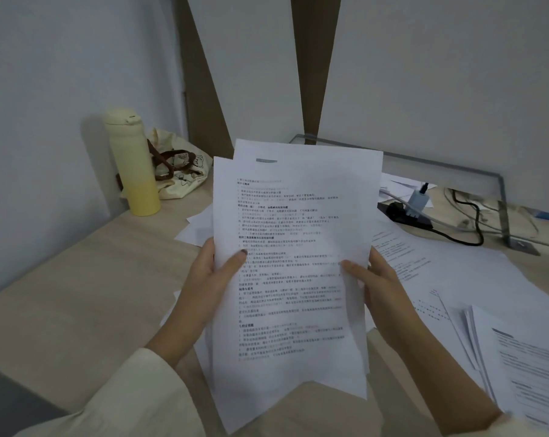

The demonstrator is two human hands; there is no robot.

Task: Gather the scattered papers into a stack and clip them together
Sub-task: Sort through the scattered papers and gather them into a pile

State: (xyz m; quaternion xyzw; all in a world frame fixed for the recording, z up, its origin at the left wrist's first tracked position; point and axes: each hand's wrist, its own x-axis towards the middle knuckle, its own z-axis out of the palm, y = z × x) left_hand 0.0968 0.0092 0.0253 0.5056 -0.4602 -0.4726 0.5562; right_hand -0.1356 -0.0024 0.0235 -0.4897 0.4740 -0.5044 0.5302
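Note:
I hold a loose bundle of printed white papers [293, 234] upright above the desk, its sheets unevenly aligned. My left hand [211, 279] grips the bundle's left edge, thumb on the front page. My right hand [382, 288] grips the right edge, thumb on the front as well. More printed sheets [449, 272] lie spread on the desk to the right, and a fanned pile [525, 357] lies at the lower right. A few sheets [194, 228] lie behind the bundle on the left. No clip is visible.
A yellow and cream bottle [134, 165] stands at the back left beside a printed cloth bag [178, 171]. A black power strip [405, 212] with a plugged charger and cables sits at the back right under a glass shelf [456, 175]. The wooden desk [87, 279] meets the wall.

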